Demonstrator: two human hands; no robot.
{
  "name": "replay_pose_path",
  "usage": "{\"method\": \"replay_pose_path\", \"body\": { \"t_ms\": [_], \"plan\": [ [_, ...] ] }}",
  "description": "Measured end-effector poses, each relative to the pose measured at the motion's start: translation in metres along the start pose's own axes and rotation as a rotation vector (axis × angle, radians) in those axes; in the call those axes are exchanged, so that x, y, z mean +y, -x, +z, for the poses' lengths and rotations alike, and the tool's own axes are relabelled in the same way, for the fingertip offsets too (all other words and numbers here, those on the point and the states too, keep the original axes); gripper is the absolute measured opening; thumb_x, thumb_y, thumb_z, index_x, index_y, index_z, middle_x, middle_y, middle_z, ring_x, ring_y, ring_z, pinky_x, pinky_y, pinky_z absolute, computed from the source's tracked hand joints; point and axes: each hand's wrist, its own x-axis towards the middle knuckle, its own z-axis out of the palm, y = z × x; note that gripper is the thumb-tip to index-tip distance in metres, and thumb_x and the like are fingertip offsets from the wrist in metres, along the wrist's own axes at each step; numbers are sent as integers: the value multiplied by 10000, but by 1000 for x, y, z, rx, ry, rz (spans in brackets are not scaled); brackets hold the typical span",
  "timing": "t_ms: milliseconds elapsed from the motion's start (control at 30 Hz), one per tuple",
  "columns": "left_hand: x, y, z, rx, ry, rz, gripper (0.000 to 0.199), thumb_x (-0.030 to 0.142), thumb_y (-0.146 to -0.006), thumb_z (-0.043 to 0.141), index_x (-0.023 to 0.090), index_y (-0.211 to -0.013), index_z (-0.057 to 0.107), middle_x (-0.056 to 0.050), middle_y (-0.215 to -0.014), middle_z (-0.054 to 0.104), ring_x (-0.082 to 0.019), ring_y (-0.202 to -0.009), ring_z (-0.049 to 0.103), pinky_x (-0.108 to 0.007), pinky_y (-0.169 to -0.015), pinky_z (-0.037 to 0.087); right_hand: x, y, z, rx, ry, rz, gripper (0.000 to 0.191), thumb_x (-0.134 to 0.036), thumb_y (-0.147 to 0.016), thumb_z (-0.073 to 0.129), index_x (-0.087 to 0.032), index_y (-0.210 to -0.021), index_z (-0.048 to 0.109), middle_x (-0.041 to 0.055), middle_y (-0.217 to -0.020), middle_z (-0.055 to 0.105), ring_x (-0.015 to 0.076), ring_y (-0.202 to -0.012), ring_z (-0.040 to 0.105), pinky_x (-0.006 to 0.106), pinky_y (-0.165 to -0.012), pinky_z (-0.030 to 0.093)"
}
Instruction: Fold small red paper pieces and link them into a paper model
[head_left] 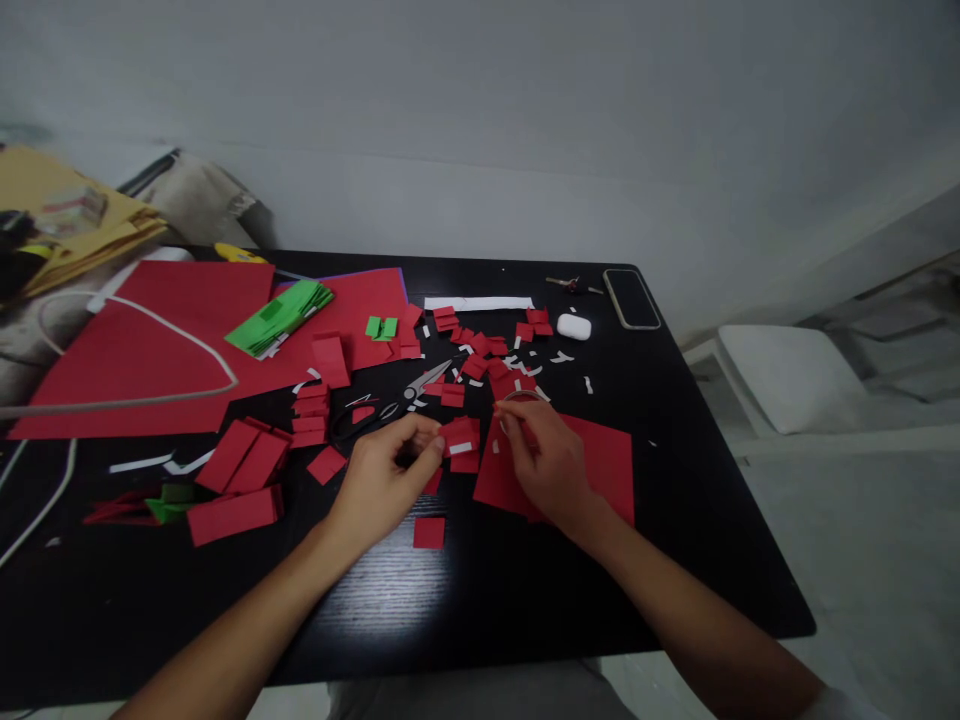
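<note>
Forearms (pixel 289 590) extend, left grip (pixel 390 475) pinching red paper (pixel 459 434) by its edge, right grip (pixel 551 460) unclear.

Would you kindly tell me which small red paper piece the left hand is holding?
The red piece bearing a white strip: the left hand pinches its edge, while others, like the plain red square, lie unheld.

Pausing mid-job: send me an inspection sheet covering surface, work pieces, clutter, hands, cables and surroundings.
Surface: black table, with glare near the front.
Work pieces: red folded piece bearing a white strip; green paper bundle farther left.
Clutter: scissors, white scraps, keys, phone, white case.
Hands: left hand pinches the red folded piece; right hand, above a red sheet, is at a ring-shaped thing, grip unclear.
Cables: white cable lies across large red paper at left.
Surroundings: wall behind, white seat at right.
</note>
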Motion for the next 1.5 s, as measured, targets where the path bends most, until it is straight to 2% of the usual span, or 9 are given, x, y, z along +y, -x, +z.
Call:
{"method": "replay_pose_path", "body": {
  "t_ms": [133,233,300,400,500,633,1033,1300,1500],
  "plan": [
    [0,-1,1,7,91,-42,154,330,-871,665,181,-902,690,14,-734,670,-138,-681,625,-240,-666,509,-7,0,-1,2,-62,19,179,-135,-973,559,-210,-1047,704,93,-1006,762,237,-977,721,410,-877,602],
    [0,-2,3,6,139,-59,157,326,-853,685,182,-913,691,12,-734,667,-136,-682,621,-241,-671,511,-15,1,0,-98,-312,197,130,-221,-944,655,-208,-1066,700,83,-1015,773,212,-927,749,364,-843,623],
    [-1,-2,4,-15,173,-69,163,326,-849,691,182,-925,693,9,-745,675,-135,-686,623,-243,-676,511,-19,2,2,-217,-551,344,235,-276,-905,723,-213,-1126,676,72,-1021,780,202,-927,765,328,-811,639],
    [-1,-1,6,-63,201,-94,181,341,-845,699,180,-927,690,3,-761,681,-137,-689,621,-243,-668,501,-21,5,6,-214,-702,474,226,-313,-870,759,-214,-1050,663,51,-963,779,189,-875,769,308,-780,644],
    [-2,0,6,-143,160,-110,203,370,-866,686,176,-928,680,22,-720,627,-123,-644,567,-224,-603,443,-19,6,8,-162,-679,494,176,-310,-848,776,-206,-952,680,40,-892,776,179,-805,762,298,-745,643],
    [-2,2,6,-213,86,-86,189,360,-895,645,175,-855,651,47,-668,512,-108,-612,472,-213,-562,370,-21,7,7,-174,-673,507,151,-285,-838,783,-207,-957,733,39,-890,796,182,-799,775,300,-746,655],
    [-3,1,8,-218,46,-63,168,347,-877,628,180,-862,650,25,-706,566,-124,-634,490,-221,-590,386,-25,7,8,-126,-702,573,150,-272,-800,818,-228,-942,798,25,-864,819,198,-777,793,324,-742,676],
    [-5,1,10,-263,79,-70,235,361,-918,619,187,-771,561,54,-675,434,-109,-619,397,-221,-567,329,-26,5,5,-114,-641,554,139,-237,-807,804,-229,-946,807,26,-882,824,204,-795,798,320,-735,682],
    [-3,2,13,-243,151,-108,240,379,-894,641,177,-776,587,54,-660,410,-109,-610,374,-225,-550,303,-27,8,4,-103,-615,524,146,-244,-820,804,-237,-965,817,37,-914,825,214,-830,798,341,-776,675]
  ]
}}
